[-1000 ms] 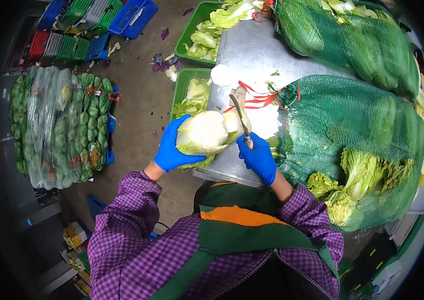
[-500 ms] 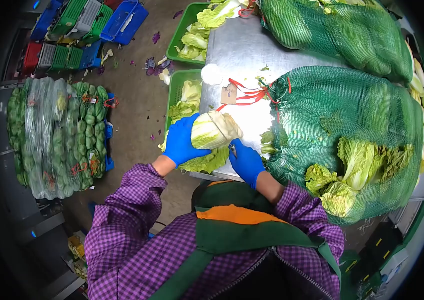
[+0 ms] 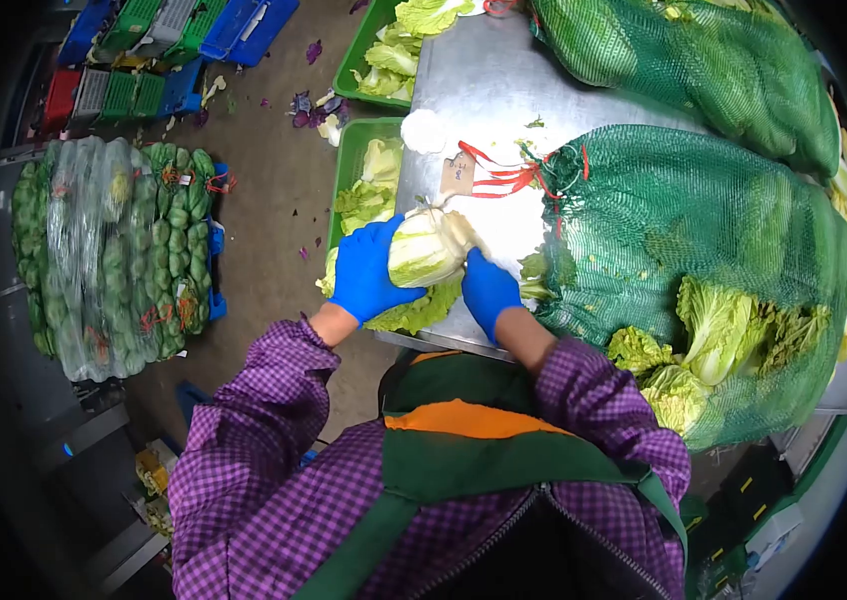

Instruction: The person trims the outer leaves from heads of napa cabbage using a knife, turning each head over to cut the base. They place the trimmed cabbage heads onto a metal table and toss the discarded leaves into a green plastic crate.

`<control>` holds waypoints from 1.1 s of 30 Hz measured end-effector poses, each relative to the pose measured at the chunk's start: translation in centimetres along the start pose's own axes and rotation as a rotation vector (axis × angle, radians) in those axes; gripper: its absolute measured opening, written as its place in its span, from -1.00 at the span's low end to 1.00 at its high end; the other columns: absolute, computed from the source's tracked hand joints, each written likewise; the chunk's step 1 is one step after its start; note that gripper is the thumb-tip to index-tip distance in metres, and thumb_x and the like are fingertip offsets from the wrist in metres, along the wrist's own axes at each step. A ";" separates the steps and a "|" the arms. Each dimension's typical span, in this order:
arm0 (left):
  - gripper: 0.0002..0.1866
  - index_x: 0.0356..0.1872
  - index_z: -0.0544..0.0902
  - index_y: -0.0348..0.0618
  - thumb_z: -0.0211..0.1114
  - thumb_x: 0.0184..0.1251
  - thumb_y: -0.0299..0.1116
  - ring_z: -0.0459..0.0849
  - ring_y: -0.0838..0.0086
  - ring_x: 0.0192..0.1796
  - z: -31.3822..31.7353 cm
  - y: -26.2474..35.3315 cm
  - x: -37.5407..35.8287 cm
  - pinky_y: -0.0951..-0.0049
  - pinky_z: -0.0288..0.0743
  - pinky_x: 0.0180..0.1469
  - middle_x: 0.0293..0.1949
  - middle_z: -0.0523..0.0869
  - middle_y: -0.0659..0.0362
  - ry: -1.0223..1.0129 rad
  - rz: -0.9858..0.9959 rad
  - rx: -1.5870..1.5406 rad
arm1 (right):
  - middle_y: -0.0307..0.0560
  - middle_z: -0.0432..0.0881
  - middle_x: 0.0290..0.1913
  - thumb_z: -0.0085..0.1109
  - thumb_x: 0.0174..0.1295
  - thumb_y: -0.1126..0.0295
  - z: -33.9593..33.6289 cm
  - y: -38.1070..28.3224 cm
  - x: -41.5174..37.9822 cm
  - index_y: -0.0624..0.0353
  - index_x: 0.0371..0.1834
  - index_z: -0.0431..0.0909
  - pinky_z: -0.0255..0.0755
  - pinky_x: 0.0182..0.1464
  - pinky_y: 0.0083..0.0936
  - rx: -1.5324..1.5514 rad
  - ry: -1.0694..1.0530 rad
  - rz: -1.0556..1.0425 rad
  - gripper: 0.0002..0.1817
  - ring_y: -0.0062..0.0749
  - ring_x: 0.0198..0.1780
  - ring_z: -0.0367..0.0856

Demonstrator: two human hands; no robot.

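My left hand (image 3: 366, 268), in a blue glove, is closed around the leafy side of a Chinese cabbage (image 3: 424, 250). The cabbage lies on its side above the table edge, its pale stem end towards my right hand (image 3: 491, 290). That hand, also gloved in blue, has its fingers closed against the stem end; whatever is inside them is hidden. Loose green outer leaves (image 3: 414, 312) lie just under the cabbage. To the right, a green mesh sack (image 3: 634, 240) bulges on the table, tied with red ribbon (image 3: 509, 180) and bearing a cardboard tag (image 3: 458, 174).
The metal table (image 3: 484, 80) also carries a second mesh sack (image 3: 684, 60) at the back. Loose cabbages (image 3: 712, 330) rest on the nearer sack. Green crates (image 3: 344, 160) of leaves stand along the left edge. A wrapped stack of bagged greens (image 3: 109, 260) stands on the floor.
The cabbage has turned slightly in my left hand. My right hand has moved up and right against the stem end; the small metallic piece seen at its fingertips earlier is now hidden.
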State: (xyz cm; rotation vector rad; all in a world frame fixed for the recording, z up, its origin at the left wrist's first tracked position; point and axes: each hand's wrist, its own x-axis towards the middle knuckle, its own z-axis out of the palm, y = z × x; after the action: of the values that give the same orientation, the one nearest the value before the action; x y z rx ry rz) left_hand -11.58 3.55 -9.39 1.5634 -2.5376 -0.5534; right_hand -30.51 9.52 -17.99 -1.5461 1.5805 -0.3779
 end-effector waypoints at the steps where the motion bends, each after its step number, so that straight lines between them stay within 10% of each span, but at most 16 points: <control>1: 0.00 0.23 0.39 -0.10 0.59 -0.40 0.04 0.56 0.09 -0.02 -0.3 0.1 0.2 0.15 0.40 0.05 -0.05 0.57 0.00 0.024 0.009 0.036 | 0.29 0.61 -0.24 -0.17 0.31 0.38 -0.2 -0.3 0.6 0.22 -0.05 0.37 0.45 -0.15 -0.02 0.015 -0.057 0.081 -0.77 0.20 -0.18 0.60; 21: 0.06 0.26 0.36 -0.12 0.64 -0.42 0.04 0.53 0.10 0.11 -1.3 -5.4 -2.3 0.16 0.38 0.18 0.07 0.54 0.00 0.046 0.005 -0.383 | 0.29 0.63 -0.32 -0.03 0.24 0.37 -1.5 1.8 -3.7 0.22 -0.16 0.43 0.47 -0.20 -0.04 0.091 -0.041 0.059 -0.81 0.18 -0.23 0.61; 26: 0.05 0.24 0.36 -0.18 0.66 -0.41 0.00 0.50 0.15 0.17 -2.6 -3.5 -3.5 0.20 0.35 0.22 0.12 0.50 0.00 0.018 -0.010 -0.604 | 0.06 0.64 -0.46 0.08 0.31 0.18 -3.6 -4.2 -5.0 0.20 -0.14 0.47 0.46 -0.50 -0.32 0.597 0.198 -0.033 -0.71 -0.24 -0.54 0.63; 30: 0.09 0.27 0.33 -0.18 0.67 -0.42 0.00 0.41 0.11 0.26 -5.5 -1.5 -3.1 0.16 0.21 0.33 0.18 0.45 0.00 0.090 0.033 -0.618 | -0.22 0.47 -0.59 0.07 0.34 0.05 -7.6 -6.4 -3.0 0.21 -0.09 0.44 0.32 -0.65 -0.64 1.409 -0.293 0.350 -0.60 -0.58 -0.69 0.42; 33: 0.14 0.33 0.28 -0.16 0.65 -0.40 0.04 0.25 0.06 0.37 -7.1 -0.8 -2.2 0.08 0.01 0.42 0.28 0.36 -0.01 0.206 0.326 -0.411 | -0.26 0.46 -0.48 0.20 0.25 0.16 -10.2 -8.2 -3.4 0.26 0.10 0.38 0.32 -0.63 -0.67 1.087 -0.170 0.076 -0.51 -0.64 -0.66 0.40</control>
State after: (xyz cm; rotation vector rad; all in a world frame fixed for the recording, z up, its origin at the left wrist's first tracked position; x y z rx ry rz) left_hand -7.92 3.38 -2.84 0.9894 -2.2705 -0.7626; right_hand -33.21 7.62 -4.87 -0.6428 0.9832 -0.8562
